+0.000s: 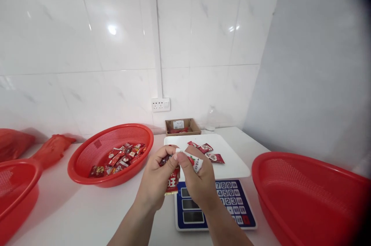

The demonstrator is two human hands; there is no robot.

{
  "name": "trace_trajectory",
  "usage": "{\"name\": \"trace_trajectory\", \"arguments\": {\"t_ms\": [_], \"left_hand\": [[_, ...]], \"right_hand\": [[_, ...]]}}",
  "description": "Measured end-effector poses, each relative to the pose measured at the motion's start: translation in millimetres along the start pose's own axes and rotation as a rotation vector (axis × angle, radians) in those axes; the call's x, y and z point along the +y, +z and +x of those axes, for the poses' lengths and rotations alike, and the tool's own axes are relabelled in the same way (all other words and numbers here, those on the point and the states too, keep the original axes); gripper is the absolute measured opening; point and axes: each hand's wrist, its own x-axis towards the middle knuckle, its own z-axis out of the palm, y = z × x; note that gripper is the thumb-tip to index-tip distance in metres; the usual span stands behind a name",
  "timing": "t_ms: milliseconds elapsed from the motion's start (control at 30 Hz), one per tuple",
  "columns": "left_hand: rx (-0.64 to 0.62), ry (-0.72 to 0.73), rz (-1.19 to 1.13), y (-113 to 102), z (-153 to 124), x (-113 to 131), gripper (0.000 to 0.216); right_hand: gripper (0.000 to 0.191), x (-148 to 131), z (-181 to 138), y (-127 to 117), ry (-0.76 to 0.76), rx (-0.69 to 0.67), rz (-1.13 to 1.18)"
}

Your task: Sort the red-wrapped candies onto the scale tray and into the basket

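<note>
Both hands meet over the near edge of a scale's white weighing plate [234, 163]. My left hand [158, 172] is closed around red-wrapped candies [172, 184]; part of them is hidden by the fingers. My right hand [199, 178] pinches a white candy packet [195, 162] with a red and green print, its left end touching the left fingertips. Beyond the right hand, several red candy packets [215, 158] lie on the plate. The scale's blue keypad panel [185, 226] shows below the hands, partly covered by the right wrist.
A red basket [139, 130] with several candies stands left of the scale. Another red basket [278, 161] is at right, a third red basket [26, 168] at far left. Red plastic bags [55, 149], a cardboard box [197, 128] and a clear bottle [211, 118] sit near the wall.
</note>
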Motion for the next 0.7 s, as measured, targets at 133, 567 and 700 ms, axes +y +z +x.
{"name": "trace_trajectory", "arguments": {"t_ms": [133, 567, 700], "left_hand": [[0.019, 0.041, -0.025, 3.5, -2.2, 2.7, 0.02], [0.104, 0.134, 0.034, 5.3, 0.5, 2.6, 0.025], [0.086, 0.1, 0.047, 6.6, -0.7, 4.1, 0.027]], "right_hand": [[0.033, 0.0, 0.3, 0.2, 0.01, -0.017, 0.055], [0.023, -8.7, 5.0, -12.7, 0.008, -0.092, -0.09], [0.024, -10.4, 5.2, -16.0, 0.024, -0.131, -0.065]]}}
